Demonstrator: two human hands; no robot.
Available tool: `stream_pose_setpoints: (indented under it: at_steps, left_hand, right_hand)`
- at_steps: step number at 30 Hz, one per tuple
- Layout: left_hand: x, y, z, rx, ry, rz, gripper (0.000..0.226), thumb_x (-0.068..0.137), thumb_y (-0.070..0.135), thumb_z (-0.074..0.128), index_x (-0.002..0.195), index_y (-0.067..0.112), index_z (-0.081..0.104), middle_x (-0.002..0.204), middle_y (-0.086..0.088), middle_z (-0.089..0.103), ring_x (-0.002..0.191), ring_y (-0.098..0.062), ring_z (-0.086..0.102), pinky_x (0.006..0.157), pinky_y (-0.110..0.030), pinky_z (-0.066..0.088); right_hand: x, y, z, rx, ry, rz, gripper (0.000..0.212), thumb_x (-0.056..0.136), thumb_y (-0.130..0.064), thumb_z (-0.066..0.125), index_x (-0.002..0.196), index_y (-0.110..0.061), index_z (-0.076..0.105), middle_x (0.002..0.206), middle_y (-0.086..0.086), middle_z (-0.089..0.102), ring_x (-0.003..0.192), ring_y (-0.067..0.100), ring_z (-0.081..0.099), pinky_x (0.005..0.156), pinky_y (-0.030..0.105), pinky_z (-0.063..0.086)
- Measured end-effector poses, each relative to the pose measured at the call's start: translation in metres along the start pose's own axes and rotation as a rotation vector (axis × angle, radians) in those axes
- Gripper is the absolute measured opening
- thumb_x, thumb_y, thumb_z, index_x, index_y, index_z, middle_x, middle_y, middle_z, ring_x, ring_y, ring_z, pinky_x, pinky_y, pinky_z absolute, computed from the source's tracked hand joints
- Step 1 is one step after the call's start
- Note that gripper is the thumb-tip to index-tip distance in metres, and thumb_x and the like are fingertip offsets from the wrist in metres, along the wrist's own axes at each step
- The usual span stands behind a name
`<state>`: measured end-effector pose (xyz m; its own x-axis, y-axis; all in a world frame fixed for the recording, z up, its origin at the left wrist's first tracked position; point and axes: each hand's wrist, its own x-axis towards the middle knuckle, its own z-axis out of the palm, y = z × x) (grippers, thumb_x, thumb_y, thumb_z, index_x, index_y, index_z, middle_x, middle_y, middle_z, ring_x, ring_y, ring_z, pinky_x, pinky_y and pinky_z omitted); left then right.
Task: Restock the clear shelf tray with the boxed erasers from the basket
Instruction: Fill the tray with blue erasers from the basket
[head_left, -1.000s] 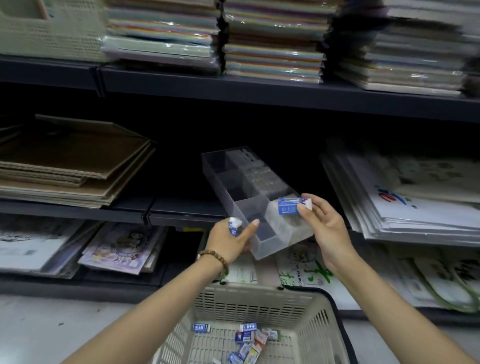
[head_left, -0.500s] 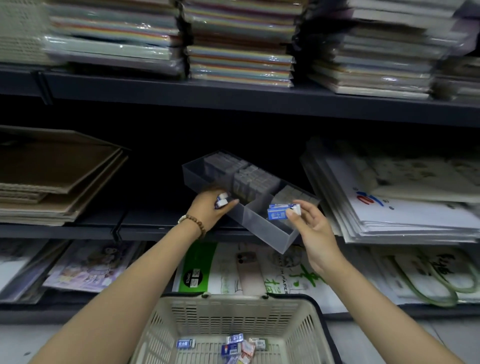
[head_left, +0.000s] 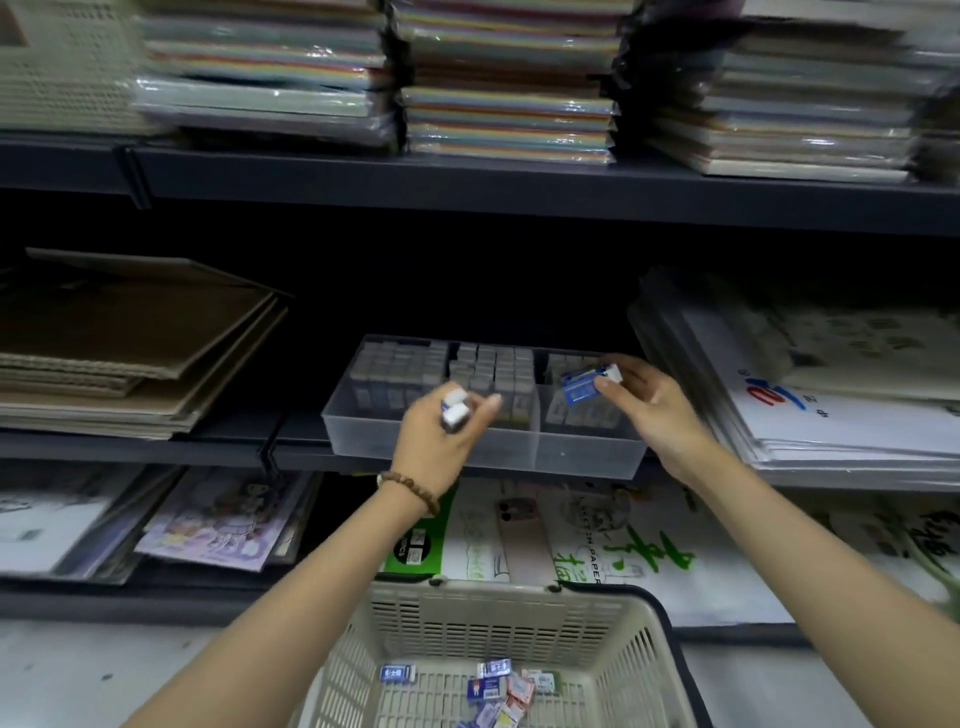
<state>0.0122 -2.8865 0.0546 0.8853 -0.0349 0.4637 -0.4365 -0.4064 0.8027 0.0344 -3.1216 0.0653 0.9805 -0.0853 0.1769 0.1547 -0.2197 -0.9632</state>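
**A:** Tray, position?
**B:** Tray (head_left: 363, 441) sits on the middle shelf (head_left: 156, 449), long side facing out, front wall at the shelf edge. 1 divider shows, and the right compartment is the smaller.

**A:** Stock inside?
**B:** Rows (head_left: 493, 374) of boxed erasers are packed upright along the back, left of the divider. More stand in the right compartment. Too blurred to count.

**A:** Left hand?
**B:** Left hand (head_left: 441, 441) is in front of the tray's front wall, knuckles at rim height. Its grip is clamped on small boxes (head_left: 455, 410), white ends up. Looks like 2, but the blur leaves that unsure. 1 finger points toward the tray. Bead bracelet (head_left: 410, 486) on the wrist.

**A:** Right hand?
**B:** Right hand (head_left: 654, 410) is over the right compartment. Its grip is a pinch, thumb and fingertips closed on 1 blue box (head_left: 584, 387), held above the erasers there. Cannot tell if it touches them.

**A:** Basket?
**B:** Basket (head_left: 519, 618) is low in view, between the forearms. Loose boxes (head_left: 498, 686) lie scattered on its floor, blue and pink mixed.

**A:** Surroundings?
**B:** Cardboard (head_left: 130, 338) lies left of the tray on the same shelf, white sheets (head_left: 831, 431) to its right. Wrapped paper stacks (head_left: 509, 104) sit on the shelf above.
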Motion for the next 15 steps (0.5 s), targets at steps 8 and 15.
stream_pose_setpoints:
  at_steps: [8, 15]
  left_hand:
    - [0.024, -0.055, -0.089, -0.083, 0.293, -0.546, 0.042, 0.083, 0.017, 0.070, 0.059, 0.015, 0.036, 0.056, -0.001, 0.038, 0.053, -0.013, 0.036, 0.060, -0.022, 0.034]
    - [0.009, -0.067, -0.097, -0.370, 0.213, -0.649, 0.029, 0.083, 0.019, 0.070, 0.065, 0.014, 0.048, 0.068, -0.003, 0.056, 0.067, -0.014, 0.058, 0.075, -0.034, 0.053]
  right_hand:
    - [-0.005, -0.036, 0.055, -0.031, -0.199, -0.163, 0.040, 0.089, -0.005, 0.058, 0.128, -0.002, 0.049, 0.118, 0.001, 0.056, 0.104, 0.004, 0.055, 0.085, 0.009, 0.044]
    - [0.026, -0.051, 0.127, -0.088, -0.395, -0.115, 0.033, 0.088, -0.008, 0.061, 0.120, -0.003, 0.054, 0.111, 0.004, 0.059, 0.104, 0.010, 0.055, 0.082, 0.011, 0.046]
